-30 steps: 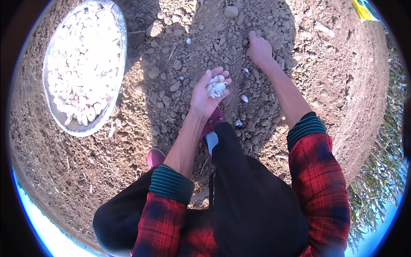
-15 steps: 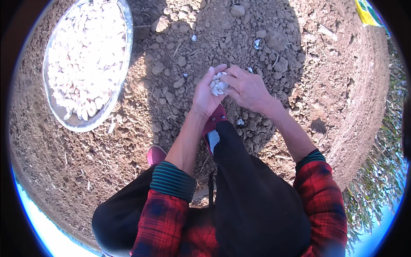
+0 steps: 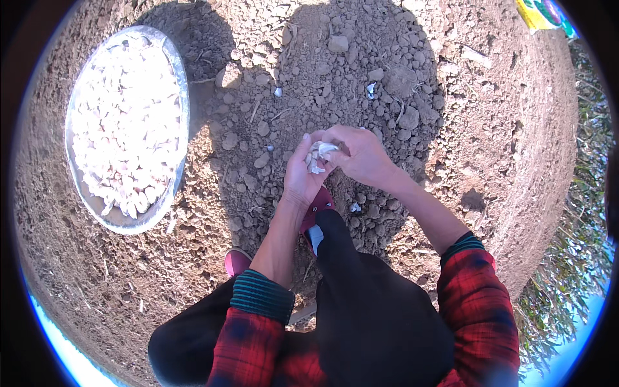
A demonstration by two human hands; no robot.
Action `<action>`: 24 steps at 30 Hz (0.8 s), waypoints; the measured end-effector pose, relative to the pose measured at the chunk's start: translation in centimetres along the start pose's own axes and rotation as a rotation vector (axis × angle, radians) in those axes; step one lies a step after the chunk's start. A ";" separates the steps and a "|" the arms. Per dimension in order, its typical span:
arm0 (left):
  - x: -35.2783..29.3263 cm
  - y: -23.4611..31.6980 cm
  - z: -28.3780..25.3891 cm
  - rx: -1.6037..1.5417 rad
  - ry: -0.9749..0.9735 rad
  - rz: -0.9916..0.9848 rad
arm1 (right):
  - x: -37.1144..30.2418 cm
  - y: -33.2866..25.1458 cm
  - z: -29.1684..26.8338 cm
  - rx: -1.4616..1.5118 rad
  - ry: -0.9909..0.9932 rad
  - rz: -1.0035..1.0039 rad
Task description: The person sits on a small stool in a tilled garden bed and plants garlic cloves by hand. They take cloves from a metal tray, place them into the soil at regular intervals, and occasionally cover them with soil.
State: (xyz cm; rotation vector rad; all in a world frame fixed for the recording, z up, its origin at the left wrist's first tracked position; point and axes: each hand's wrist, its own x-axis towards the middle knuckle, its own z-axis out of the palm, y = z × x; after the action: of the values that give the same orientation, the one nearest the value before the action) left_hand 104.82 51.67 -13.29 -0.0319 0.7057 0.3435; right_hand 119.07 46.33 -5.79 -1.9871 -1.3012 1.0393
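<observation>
My left hand (image 3: 302,175) is cupped, palm up, around a small heap of white garlic cloves (image 3: 314,161). Over it bends my right hand (image 3: 362,155), its thumb and fingertips pinched on a pale garlic clove (image 3: 327,148) at the edge of the palm. Whether loose skin clings to that clove cannot be made out. Both hands are held above the soil, just beyond my maroon shoe (image 3: 319,201). The right fingers partly hide the heap.
A wide basin (image 3: 184,122) full of garlic cloves stands at the left, glaring in the sun. Cloddy brown soil (image 3: 271,116) bears a few white garlic bits (image 3: 371,90). A yellow and green bag (image 3: 536,16) lies far right, near a grassy edge (image 3: 580,193).
The view has shifted, so the basin and hands sit lower in the picture. My right fingers have closed on a pale clove and raised it slightly at the left palm.
</observation>
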 end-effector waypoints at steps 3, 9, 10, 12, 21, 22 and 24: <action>-0.3 0.2 0.0 0.016 0.025 -0.017 | 3.8 3.1 -4.1 0.186 0.226 0.114; -0.4 0.6 -0.2 0.015 0.007 -0.065 | 14.1 11.0 -11.4 -0.265 0.678 0.326; -0.3 0.6 -0.2 0.022 0.013 -0.079 | 15.3 11.8 -11.5 -0.373 0.643 0.293; -0.3 0.7 -0.2 0.055 0.003 -0.068 | 16.6 13.0 -11.2 -0.584 0.579 0.286; -0.6 1.5 0.1 0.015 -0.009 -0.105 | 18.4 12.9 -9.6 -0.867 0.284 0.220; -0.6 1.8 0.1 0.005 -0.018 -0.087 | 18.5 12.7 -9.5 -0.890 0.270 0.248; -0.8 2.5 0.2 -0.016 -0.002 -0.074 | 18.2 12.0 -9.4 -0.836 0.320 0.236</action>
State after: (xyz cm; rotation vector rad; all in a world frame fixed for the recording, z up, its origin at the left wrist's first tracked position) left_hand 103.58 53.80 -12.43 -0.0723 0.6983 0.2786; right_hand 137.20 58.17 -15.48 -2.8206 -1.4746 0.2152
